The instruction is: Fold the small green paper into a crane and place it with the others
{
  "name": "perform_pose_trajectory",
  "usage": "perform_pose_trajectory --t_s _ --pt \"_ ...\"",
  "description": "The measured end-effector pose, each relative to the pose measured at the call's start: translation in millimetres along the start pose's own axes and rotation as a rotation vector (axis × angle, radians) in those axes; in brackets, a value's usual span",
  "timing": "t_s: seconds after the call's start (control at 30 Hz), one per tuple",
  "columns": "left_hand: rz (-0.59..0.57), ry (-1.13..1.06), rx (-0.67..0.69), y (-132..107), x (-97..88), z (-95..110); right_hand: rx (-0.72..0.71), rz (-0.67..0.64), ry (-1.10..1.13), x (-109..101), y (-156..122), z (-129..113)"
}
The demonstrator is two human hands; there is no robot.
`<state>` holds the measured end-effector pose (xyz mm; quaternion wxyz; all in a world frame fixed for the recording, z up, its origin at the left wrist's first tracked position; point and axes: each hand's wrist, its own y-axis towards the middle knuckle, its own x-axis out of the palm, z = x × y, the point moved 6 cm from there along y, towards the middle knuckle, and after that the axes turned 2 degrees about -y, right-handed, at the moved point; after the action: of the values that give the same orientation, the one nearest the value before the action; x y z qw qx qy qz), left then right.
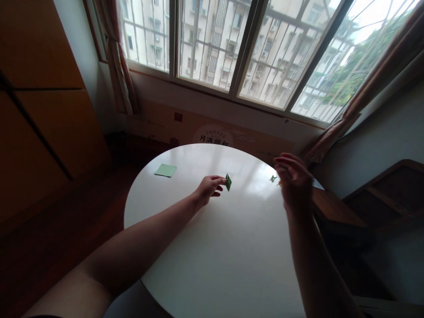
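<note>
Since it looks like thin folded paper, the green folded piece (pixel 228 182) should be light, crisp and easily creased — best taken by an edge or corner. It is over the white round table (pixel 225 251), its edge clamped between the left hand's (pixel 208 187) thumb and forefinger, the other fingers loosely apart. Near a small green figure (pixel 272 178) and an orange figure (pixel 280 182), the right hand (pixel 296 181) is raised, fingers bent — whether their tips meet, I cannot tell. Pale green square paper (pixel 166 170) lies toward the table's far left.
</note>
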<state>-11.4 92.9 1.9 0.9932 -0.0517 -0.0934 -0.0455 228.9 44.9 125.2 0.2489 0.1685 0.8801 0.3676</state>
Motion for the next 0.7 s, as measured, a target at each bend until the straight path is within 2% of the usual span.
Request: perform_pose_trajectory --t_s 0.13,0.23,0.3,0.37,0.7 --pt "-0.029 -0.01 0.054 -5 7.2 10 0.333 -0.258 0.261 63 -34 33" --pt "-0.051 0.014 0.084 -9 12.9 16 0.424 -0.389 0.372 90 -55 37" --pt "-0.052 0.042 0.091 -10 14.9 19 0.492 -0.446 0.45 98 -62 37" --pt "-0.049 0.068 0.097 -11 15.8 20 0.538 -0.448 0.457 100 -64 38" --pt "-0.083 0.127 0.097 -6 21.9 7 0.607 -0.496 0.559 112 -75 36"
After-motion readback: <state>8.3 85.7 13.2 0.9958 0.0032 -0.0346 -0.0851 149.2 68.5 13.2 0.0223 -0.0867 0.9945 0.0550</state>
